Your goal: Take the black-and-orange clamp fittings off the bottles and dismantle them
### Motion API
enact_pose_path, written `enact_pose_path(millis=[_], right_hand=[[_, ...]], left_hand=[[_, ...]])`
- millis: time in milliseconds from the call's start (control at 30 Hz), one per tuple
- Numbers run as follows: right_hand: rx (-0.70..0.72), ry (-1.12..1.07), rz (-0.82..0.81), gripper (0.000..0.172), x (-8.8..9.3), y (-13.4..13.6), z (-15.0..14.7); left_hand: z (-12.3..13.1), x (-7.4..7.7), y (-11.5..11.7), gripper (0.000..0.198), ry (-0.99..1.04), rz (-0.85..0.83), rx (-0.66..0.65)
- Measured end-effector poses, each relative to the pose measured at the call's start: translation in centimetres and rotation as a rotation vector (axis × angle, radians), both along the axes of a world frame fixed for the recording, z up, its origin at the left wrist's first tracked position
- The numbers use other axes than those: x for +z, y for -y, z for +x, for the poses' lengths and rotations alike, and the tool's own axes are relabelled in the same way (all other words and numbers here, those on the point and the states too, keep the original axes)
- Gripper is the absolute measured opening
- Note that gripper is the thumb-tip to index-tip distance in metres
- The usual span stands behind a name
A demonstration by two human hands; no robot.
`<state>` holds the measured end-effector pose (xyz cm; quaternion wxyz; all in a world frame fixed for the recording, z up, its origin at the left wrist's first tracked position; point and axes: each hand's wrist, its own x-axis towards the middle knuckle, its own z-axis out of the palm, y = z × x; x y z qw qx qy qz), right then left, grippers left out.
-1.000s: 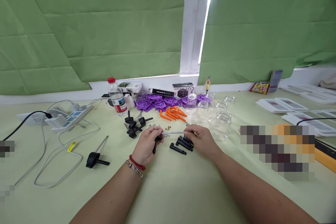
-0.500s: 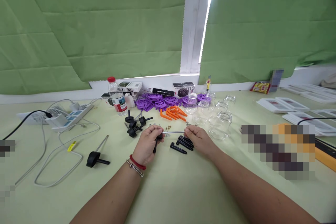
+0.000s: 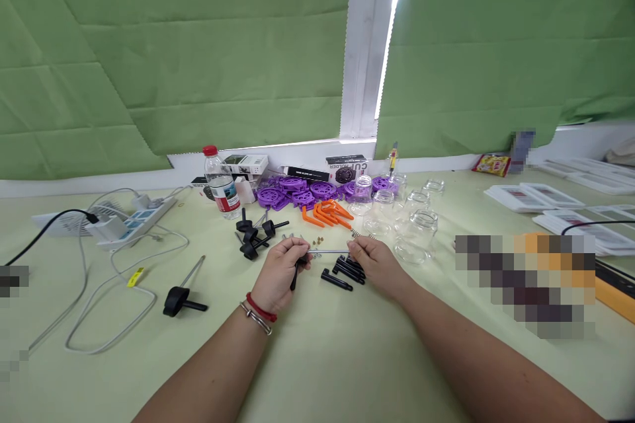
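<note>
My left hand (image 3: 285, 268) is closed around a black plastic piece (image 3: 294, 277) whose lower end sticks out under the fingers. A thin metal rod (image 3: 328, 251) runs from that hand to my right hand (image 3: 372, 259), which pinches its other end. The fingers hide both ends. Just below the rod lie several black plastic tubes (image 3: 337, 279). Small brass-coloured parts (image 3: 320, 240) rest behind it. Left of my left hand are several black ring-shaped pieces (image 3: 251, 249) with side pegs and metal rods. Another such piece (image 3: 177, 302) lies farther left.
Orange bent handles (image 3: 325, 213) and purple plastic discs (image 3: 292, 193) lie at the back, near boxes (image 3: 344, 170). Glass jars (image 3: 423, 228) stand right, with springs (image 3: 364, 235) before them. A water bottle (image 3: 223, 188), power strip (image 3: 146, 221) and cables (image 3: 149, 297) occupy the left.
Both hands keep nearly the same place and hold. The rod has dipped very slightly at my left hand, so it looks almost level.
</note>
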<state>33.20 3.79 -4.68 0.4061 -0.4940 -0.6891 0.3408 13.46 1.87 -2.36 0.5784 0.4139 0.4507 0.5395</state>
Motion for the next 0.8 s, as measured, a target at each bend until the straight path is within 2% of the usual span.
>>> enact_pose_path(millis=[267, 467, 600, 800], right_hand=[[-0.019, -0.016, -0.073, 0.048, -0.44, -0.22, 0.1], [0.017, -0.185, -0.003, 0.031, -0.14, -0.02, 0.12], [0.015, -0.117, -0.004, 0.017, 0.1, 0.18, 0.01], [0.003, -0.08, -0.041, 0.019, 0.51, 0.17, 0.0]], left_hand=[[-0.08, -0.02, -0.11, 0.013, 0.022, 0.002, 0.012], [-0.34, 0.17, -0.21, 0.016, 0.061, -0.012, 0.068], [-0.35, 0.04, -0.29, 0.017, 0.06, -0.007, 0.053], [-0.32, -0.06, -0.24, 0.016, 0.056, -0.007, 0.042]])
